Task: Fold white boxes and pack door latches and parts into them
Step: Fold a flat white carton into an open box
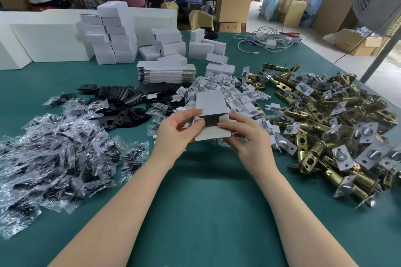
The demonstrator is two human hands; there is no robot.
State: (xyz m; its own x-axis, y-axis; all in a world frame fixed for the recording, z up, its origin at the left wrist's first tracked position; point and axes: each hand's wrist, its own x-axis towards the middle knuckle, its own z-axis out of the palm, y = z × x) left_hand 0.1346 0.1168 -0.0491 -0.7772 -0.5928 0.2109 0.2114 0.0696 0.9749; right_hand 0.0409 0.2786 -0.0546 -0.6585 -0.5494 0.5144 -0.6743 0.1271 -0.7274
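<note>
**Half-folded box held over the green worktop**

While both hands meet at the middle of the frame, a small white box (211, 115) sits between them, raised above the green worktop (212, 201). The left hand (178, 130) has its grip closed on the box's left edge — thumb and fingertips pinching the side flap. The right hand (245, 134) grips the right edge the same way, fingers curled round the other side flap. The near end of the box is open, showing a dark inside, and a bottom flap juts toward the camera.

Just behind the box lies a heap of small white card inserts (234, 93). To the right of the frame spreads a big pile of brass door latches (329, 119), many with silver faceplates. At lower left lies a mound of clear plastic bags (54, 154) holding dark parts, and behind it, left of centre, a spread of black plates (121, 97). A stack of flat unfolded boxes (167, 72) rests in the upper middle, with folded white boxes (110, 37) piled behind it at upper left. A tangle of white cables (264, 41) lies at upper right — well apart from the hands.
</note>
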